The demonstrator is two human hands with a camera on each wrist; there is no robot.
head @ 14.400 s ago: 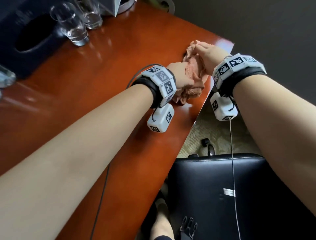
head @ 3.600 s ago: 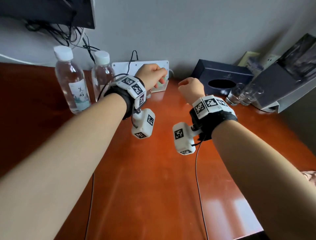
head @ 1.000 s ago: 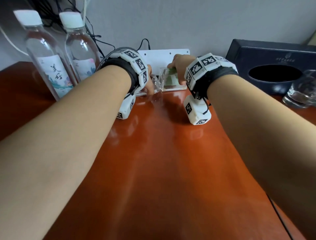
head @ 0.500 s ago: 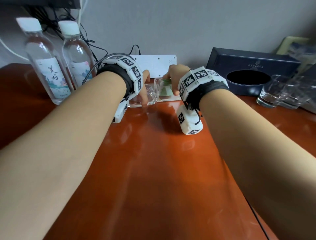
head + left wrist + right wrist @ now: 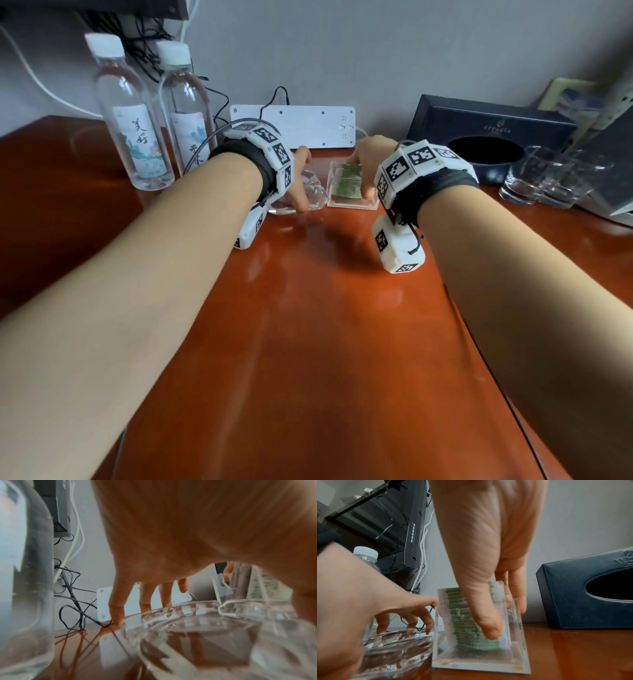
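The round clear glass dish point(image 5: 315, 193) looks heavy and slippery; the left hand point(image 5: 297, 180) curls its fingers round the rim. The right hand point(image 5: 368, 161) pinches the stiff clear plastic box point(image 5: 344, 204).

Head view looks down over the desk point(image 5: 325, 342); both wrist views, low and close, share the glass dish point(image 5: 393, 649).

Soft daylight; glare on table point(image 5: 325, 342); wrist views blurred close up; edges warped
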